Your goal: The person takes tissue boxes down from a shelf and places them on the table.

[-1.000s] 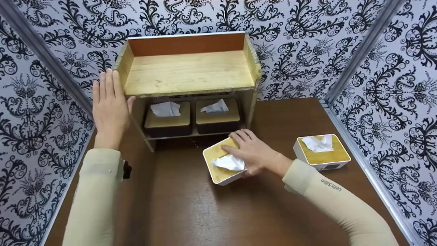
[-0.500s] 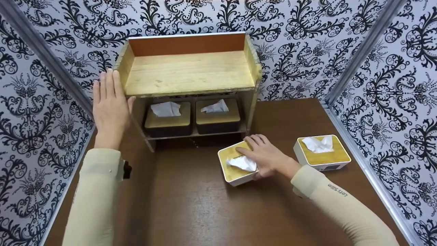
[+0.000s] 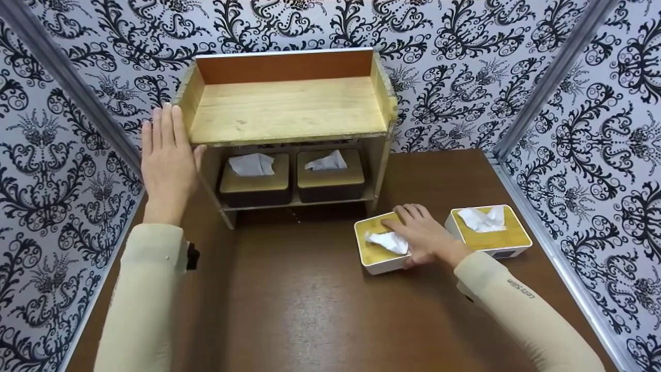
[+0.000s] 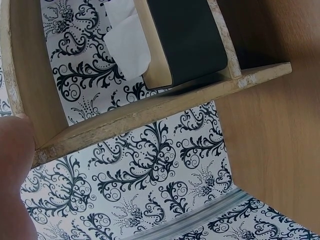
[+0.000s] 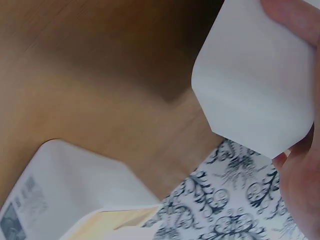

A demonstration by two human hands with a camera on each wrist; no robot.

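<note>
In the head view the right hand (image 3: 421,235) grips a white tissue box (image 3: 374,254) with a wooden top by its right end, tissue sticking out of the top. The right wrist view shows the white side of that box (image 5: 250,85) with fingers around it. The left hand (image 3: 169,168) lies with straight fingers against the left side of a wooden shelf unit (image 3: 289,111). Two dark tissue boxes with wooden tops, a left one (image 3: 255,194) and a right one (image 3: 330,191), stand side by side in its lower compartment.
Another white tissue box (image 3: 490,238) stands on the brown table (image 3: 299,320) to the right of the right hand. Patterned walls with metal frame bars enclose the table at the back and both sides.
The right hand has moved the white tissue box to the right, closer to the other white box. The left hand has stayed against the shelf unit.
</note>
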